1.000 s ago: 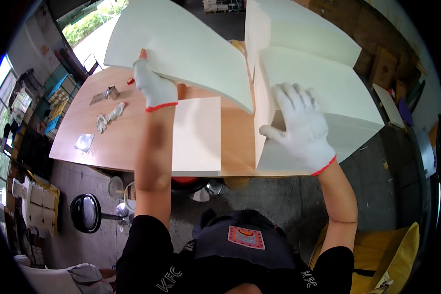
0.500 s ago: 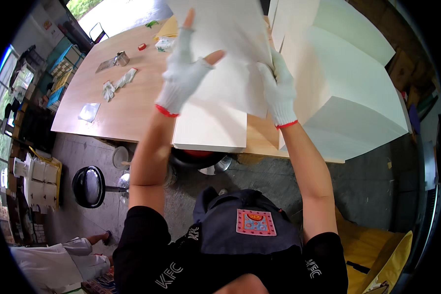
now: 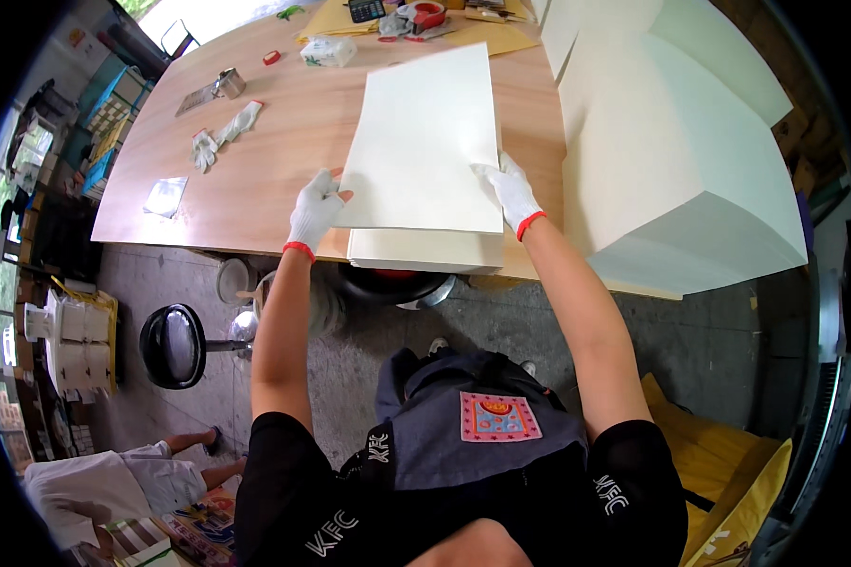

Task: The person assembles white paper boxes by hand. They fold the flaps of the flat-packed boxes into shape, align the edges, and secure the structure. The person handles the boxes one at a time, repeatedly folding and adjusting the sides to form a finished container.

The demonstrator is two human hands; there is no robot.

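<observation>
Because the large cream paper sheet (image 3: 425, 142) is thin, light and floppy, it looks best handled by its two long edges. It lies on a small stack (image 3: 425, 250) at the wooden table's (image 3: 284, 161) near edge. Both arms reach forward; the gloved left hand (image 3: 314, 208) and right hand (image 3: 509, 192) pinch opposite edges.

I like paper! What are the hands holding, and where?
A big cream paper sheet: left hand on its left edge, right hand on its right edge.
</observation>
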